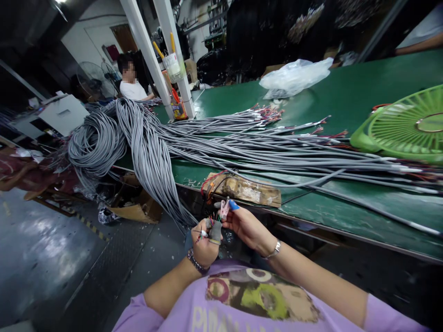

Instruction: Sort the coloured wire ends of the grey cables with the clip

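Note:
My left hand (205, 249) is closed around a grey block-shaped piece (215, 230), which looks like a cable connector. Thin coloured wires (213, 216) fan out from its top, and the stripped end of a cable (202, 234) pokes out between the fingers. Close beside it, my right hand (247, 227) pinches a small pale pink clip-like piece (224, 209) near the wire tips. A blue cover (234, 204) sits on the right thumb. Whether the pink piece touches the wires I cannot tell.
Long grey cables (242, 152) lie across the green table (221, 101), their coils (97, 143) at the left. A wooden board (249, 190) sits at the near edge. Also there are a green fan (408, 122), a plastic bag (296, 78) and a post (173, 50). A person (133, 87) sits beyond.

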Action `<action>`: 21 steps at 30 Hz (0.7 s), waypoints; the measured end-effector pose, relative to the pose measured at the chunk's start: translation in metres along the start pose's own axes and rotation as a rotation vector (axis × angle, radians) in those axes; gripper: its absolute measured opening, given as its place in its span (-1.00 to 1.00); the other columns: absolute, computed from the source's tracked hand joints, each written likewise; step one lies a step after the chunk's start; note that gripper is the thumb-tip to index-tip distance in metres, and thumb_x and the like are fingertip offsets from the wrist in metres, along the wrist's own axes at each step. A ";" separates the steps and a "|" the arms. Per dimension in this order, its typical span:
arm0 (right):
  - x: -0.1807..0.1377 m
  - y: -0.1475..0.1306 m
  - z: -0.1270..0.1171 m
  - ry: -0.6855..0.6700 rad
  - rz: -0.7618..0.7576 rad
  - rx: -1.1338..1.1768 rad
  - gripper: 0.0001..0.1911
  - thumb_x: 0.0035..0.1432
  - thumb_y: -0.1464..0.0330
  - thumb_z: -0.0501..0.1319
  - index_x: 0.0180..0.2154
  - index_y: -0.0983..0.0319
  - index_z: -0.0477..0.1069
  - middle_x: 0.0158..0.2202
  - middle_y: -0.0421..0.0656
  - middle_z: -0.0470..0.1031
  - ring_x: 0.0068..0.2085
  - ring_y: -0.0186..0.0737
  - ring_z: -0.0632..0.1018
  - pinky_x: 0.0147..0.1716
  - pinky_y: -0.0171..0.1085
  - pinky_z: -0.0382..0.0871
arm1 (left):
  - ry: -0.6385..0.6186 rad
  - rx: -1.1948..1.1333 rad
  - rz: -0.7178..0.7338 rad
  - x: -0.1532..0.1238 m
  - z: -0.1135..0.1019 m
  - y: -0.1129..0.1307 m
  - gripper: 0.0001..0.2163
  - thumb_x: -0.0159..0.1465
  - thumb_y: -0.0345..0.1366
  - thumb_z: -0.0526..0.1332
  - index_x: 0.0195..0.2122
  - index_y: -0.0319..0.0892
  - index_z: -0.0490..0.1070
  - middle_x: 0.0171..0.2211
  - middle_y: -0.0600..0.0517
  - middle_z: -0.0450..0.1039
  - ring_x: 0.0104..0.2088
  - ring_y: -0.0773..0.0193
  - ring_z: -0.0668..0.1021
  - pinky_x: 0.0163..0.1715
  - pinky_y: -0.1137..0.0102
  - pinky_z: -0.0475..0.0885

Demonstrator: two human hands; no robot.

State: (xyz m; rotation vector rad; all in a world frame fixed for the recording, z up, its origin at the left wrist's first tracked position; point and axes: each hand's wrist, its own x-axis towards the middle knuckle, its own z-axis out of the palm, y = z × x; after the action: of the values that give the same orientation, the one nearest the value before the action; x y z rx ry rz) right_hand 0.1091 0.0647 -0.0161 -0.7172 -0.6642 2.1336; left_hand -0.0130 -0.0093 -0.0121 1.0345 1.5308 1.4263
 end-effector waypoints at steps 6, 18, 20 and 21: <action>0.004 0.002 -0.001 0.023 0.016 0.075 -0.71 0.02 0.16 0.29 -0.29 0.23 0.50 -0.40 -0.17 0.50 -0.39 -0.33 0.46 -0.35 -0.33 0.35 | -0.025 0.118 0.209 0.002 -0.001 -0.001 -0.81 0.13 -0.16 0.22 -0.53 -0.14 0.38 -0.64 0.06 0.37 -0.60 0.32 0.38 -0.51 0.44 0.28; 0.003 0.005 -0.003 0.041 0.061 0.155 -0.72 0.03 0.13 0.27 -0.39 0.22 0.47 -0.42 -0.17 0.51 -0.39 -0.32 0.48 -0.37 -0.33 0.34 | -0.052 0.096 0.143 -0.003 -0.001 -0.007 -0.78 0.12 -0.14 0.25 -0.56 -0.16 0.38 -0.66 0.07 0.36 -0.62 0.36 0.36 -0.55 0.47 0.26; 0.002 0.005 -0.006 0.063 0.093 0.182 -0.71 0.06 0.12 0.23 -0.45 0.21 0.45 -0.43 -0.16 0.51 -0.38 -0.31 0.49 -0.37 -0.33 0.33 | -0.039 0.064 0.101 -0.004 -0.002 -0.008 -0.74 0.14 -0.09 0.22 -0.54 -0.17 0.39 -0.68 0.09 0.34 -0.66 0.40 0.33 -0.60 0.49 0.23; 0.002 0.006 -0.008 0.076 0.108 0.190 -0.71 0.07 0.12 0.22 -0.47 0.21 0.43 -0.43 -0.16 0.51 -0.37 -0.31 0.49 -0.37 -0.33 0.34 | -0.039 0.050 0.080 -0.005 -0.003 -0.009 -0.72 0.15 -0.07 0.20 -0.54 -0.18 0.39 -0.68 0.09 0.33 -0.68 0.42 0.30 -0.64 0.50 0.21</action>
State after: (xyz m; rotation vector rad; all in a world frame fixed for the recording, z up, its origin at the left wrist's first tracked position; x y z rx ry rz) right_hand 0.1106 0.0650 -0.0263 -0.7390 -0.3831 2.2200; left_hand -0.0146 -0.0155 -0.0208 1.1584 1.5193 1.4197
